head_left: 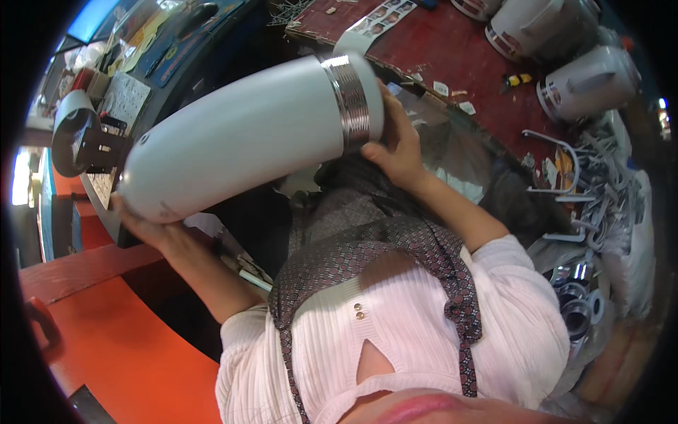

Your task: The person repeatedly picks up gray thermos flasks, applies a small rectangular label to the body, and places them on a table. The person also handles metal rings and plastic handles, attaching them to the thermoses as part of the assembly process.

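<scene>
A large pale grey vacuum flask body [240, 134] lies tilted across both my hands, its silver band [346, 99] toward the right. My left hand [152, 227] is under the rounded left end; most of its fingers are hidden behind the body. At the banded end my right hand [399, 145] grips the rim, thumb on the near side and the other fingers mostly behind. No handle shows on the side of the flask that faces me.
On a dark red table [459, 56] are more grey flasks [583, 81], a sheet of stickers [381, 20] and a yellow-black cutter [519, 80]. Loose grey handles [586, 191] pile up at right. A machine with a curved grey part [74, 134] stands left, above an orange surface [120, 339].
</scene>
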Action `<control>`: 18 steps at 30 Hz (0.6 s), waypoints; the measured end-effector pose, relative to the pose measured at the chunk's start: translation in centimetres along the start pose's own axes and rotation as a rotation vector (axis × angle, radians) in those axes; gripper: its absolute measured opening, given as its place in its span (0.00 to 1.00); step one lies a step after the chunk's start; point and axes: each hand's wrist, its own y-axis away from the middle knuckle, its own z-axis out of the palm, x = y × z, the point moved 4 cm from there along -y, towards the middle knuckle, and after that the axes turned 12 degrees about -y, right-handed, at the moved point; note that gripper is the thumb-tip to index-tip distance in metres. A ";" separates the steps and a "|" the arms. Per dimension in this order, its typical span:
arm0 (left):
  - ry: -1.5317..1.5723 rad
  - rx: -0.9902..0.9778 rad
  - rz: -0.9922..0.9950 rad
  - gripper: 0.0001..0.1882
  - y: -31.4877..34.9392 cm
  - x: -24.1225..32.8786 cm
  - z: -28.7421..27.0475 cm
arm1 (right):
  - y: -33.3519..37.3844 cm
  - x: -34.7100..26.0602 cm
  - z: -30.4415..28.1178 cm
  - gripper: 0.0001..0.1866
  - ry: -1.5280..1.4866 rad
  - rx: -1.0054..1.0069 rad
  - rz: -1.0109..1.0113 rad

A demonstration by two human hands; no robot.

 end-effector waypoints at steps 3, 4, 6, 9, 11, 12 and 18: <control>-0.154 -0.115 0.092 0.29 -0.9 0.6 1.7 | -0.7 -0.2 -2.6 0.28 0.179 0.026 -0.045; -0.318 -0.302 0.398 0.30 0.1 2.3 3.2 | -0.5 2.6 -3.6 0.26 -0.129 0.086 0.493; -0.242 -0.771 0.762 0.28 3.7 5.7 6.5 | 1.7 6.5 -4.6 0.21 -0.095 0.038 1.218; 0.458 -1.312 0.878 0.27 8.9 10.7 9.7 | 2.6 8.2 -4.5 0.34 0.015 -0.288 1.096; 0.574 -1.098 0.856 0.28 9.4 12.1 10.4 | 2.7 6.1 -7.3 0.32 0.328 -0.311 0.806; 0.358 -0.943 0.899 0.28 8.5 12.3 10.5 | 2.1 3.5 -10.1 0.32 0.675 -0.230 0.594; -0.633 -0.482 -0.299 0.23 -1.2 3.9 3.2 | 2.6 -8.3 -33.5 0.37 1.578 0.369 0.631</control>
